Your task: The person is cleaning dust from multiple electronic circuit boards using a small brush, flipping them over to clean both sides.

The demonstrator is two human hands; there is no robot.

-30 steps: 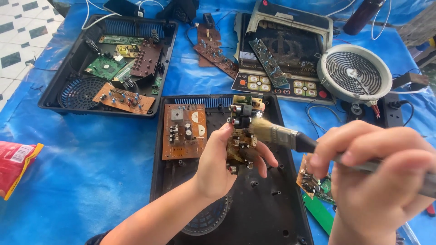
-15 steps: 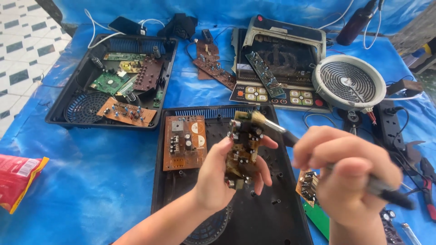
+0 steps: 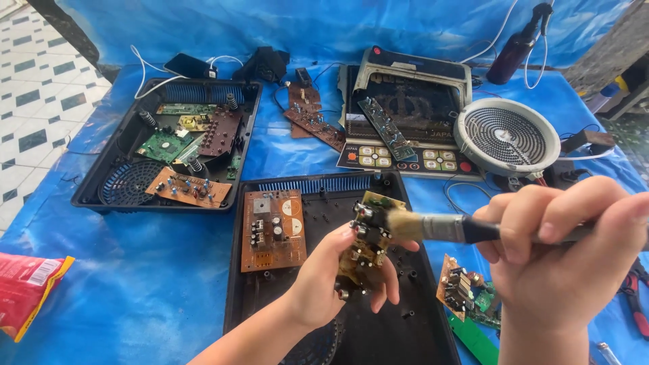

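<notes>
Left hand [image 3: 331, 280]: I pinch a small circuit board [image 3: 365, 247] upright, frame centre.
Right hand [image 3: 564, 260]: my fingers close around a paintbrush [image 3: 439, 228], bristles touching the board.

Single head-worn view, looking steeply down and forward over the blue-covered worktable [image 3: 169, 284], close above the work

A small brown circuit board [image 3: 365, 247], crowded with dark components and metal parts, stood nearly upright above the black plastic tray, its lower half gripped at the edges and its yellowish top corner tilted away. A paintbrush [image 3: 466, 230] with a black handle, silver metal ferrule and pale tan bristles lay almost level, pointing leftward. The bristle tip touched the board's upper right side, among the components there.
</notes>
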